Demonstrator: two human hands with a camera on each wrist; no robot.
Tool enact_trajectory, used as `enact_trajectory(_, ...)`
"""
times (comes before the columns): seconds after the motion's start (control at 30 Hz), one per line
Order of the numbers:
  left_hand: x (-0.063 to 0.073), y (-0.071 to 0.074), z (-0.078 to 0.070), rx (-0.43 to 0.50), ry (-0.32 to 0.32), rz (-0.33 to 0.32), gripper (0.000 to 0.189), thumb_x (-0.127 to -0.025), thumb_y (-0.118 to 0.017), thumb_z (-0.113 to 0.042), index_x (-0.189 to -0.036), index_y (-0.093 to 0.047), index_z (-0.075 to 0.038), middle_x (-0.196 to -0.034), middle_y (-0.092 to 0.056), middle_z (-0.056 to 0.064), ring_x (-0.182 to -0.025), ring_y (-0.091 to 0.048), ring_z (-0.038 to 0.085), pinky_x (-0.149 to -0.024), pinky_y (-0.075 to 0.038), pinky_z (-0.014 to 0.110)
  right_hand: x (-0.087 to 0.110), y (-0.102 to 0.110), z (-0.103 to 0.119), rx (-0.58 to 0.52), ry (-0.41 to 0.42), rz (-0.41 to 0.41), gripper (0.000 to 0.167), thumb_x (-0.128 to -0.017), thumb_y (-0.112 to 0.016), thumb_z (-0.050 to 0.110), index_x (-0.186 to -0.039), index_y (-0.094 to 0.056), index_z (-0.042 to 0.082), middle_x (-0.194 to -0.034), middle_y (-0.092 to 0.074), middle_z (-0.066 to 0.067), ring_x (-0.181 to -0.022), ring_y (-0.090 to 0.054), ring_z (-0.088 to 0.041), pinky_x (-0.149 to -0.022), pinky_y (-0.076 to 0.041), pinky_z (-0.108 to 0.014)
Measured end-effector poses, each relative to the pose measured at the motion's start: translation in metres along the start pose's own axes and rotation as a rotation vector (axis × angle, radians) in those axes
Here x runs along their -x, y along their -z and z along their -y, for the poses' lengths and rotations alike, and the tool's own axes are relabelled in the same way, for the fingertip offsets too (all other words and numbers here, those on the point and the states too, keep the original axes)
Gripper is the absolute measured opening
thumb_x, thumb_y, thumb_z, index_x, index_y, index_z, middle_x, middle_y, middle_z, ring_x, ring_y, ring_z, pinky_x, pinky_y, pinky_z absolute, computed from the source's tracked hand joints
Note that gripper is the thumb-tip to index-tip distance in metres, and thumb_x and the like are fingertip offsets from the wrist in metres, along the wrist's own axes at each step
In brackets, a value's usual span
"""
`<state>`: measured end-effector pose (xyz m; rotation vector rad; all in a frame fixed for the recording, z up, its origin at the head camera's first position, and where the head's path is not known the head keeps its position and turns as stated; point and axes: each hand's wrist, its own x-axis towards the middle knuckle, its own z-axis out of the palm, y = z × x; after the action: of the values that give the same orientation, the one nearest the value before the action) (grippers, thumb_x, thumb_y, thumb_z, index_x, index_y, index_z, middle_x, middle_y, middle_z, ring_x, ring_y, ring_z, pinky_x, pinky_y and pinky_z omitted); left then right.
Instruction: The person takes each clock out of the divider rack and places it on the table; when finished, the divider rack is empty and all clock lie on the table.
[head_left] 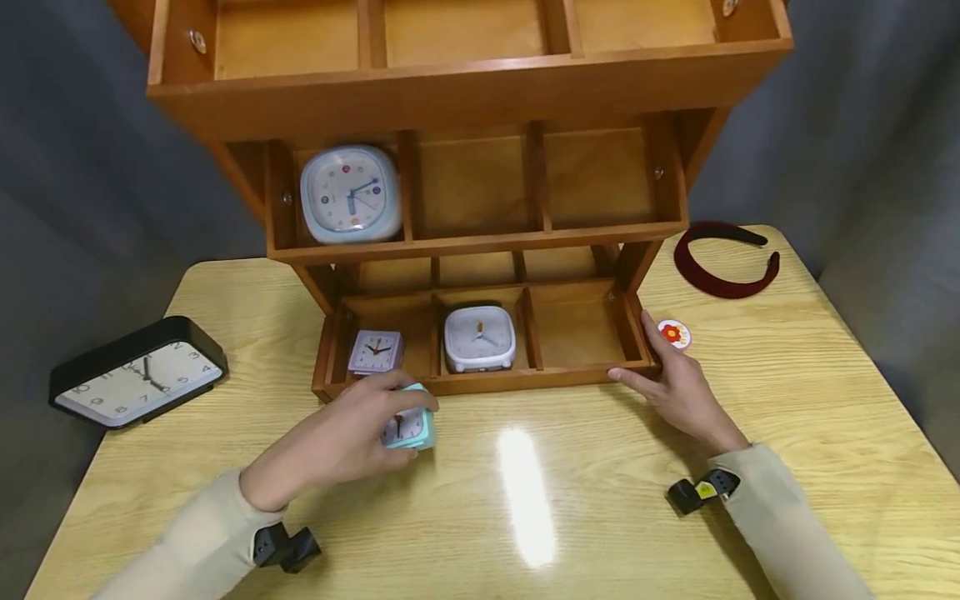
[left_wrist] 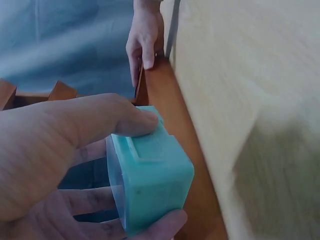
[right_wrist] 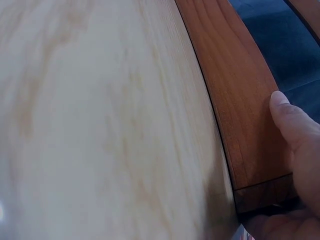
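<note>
My left hand (head_left: 337, 429) pinches a small turquoise alarm clock (head_left: 427, 429) between thumb and fingers, just in front of the bottom wooden tray (head_left: 480, 383). In the left wrist view the thumb lies on one side of the clock (left_wrist: 155, 175) and fingers on the other. My right hand (head_left: 686, 396) holds that tray's right front corner, thumb on the front board (right_wrist: 235, 100) and fingers along the side. A small lilac alarm clock (head_left: 375, 352) sits in the tray's left compartment, and a white alarm clock (head_left: 480, 336) in the middle one.
Above are two more tiers of the wooden rack (head_left: 472, 96); a light blue clock (head_left: 351, 193) stands in the middle tier's left compartment. On the table, a black-framed clock (head_left: 138, 371) is at left; a dark red headband (head_left: 720, 283) and a flower badge (head_left: 673, 334) lie at right.
</note>
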<state>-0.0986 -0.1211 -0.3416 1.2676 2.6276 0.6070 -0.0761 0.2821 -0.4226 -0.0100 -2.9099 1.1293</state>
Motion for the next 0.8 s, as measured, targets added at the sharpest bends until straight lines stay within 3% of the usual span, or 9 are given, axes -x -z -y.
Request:
enact_trajectory(0.17,-0.004,-0.012,-0.004,0.046,-0.012,0.027,0.042,-0.074,-0.079,-0.013,-0.115,-0.068,-0.013,-0.113,-0.061,0.007,-0.091,-0.056,0.015,-0.074,-0.051,0.025,-0.001,-0.001,-0.001,-0.007,0.005,-0.015,0.095,-0.087,-0.070,0.039,-0.156,-0.008,0.017,-0.152,-0.031,-0.028,-0.133,-0.040,-0.048,-0.106,-0.033,-0.061)
enact_trajectory(0.43,-0.002,-0.028,-0.002,0.063,0.061,0.065,0.045,-0.074,-0.080,-0.013,-0.117,-0.068,-0.012,-0.121,-0.059,0.013,-0.101,-0.057,0.023,-0.082,-0.053,0.034,-0.007,-0.004,0.001,-0.023,0.014,-0.006,0.096,-0.087,-0.070,0.040,-0.156,-0.007,0.018,-0.154,-0.030,-0.026,-0.134,-0.039,-0.047,-0.107,-0.032,-0.060)
enact_trajectory(0.8,-0.007,-0.049,0.003,0.049,0.073,0.080,0.045,-0.072,-0.081,-0.010,-0.115,-0.068,-0.012,-0.118,-0.059,0.011,-0.099,-0.056,0.023,-0.083,-0.053,0.035,-0.002,-0.002,-0.001,-0.013,0.013,-0.020,0.096,-0.087,-0.070,0.037,-0.156,-0.008,0.015,-0.153,-0.030,-0.028,-0.134,-0.038,-0.050,-0.106,-0.032,-0.062)
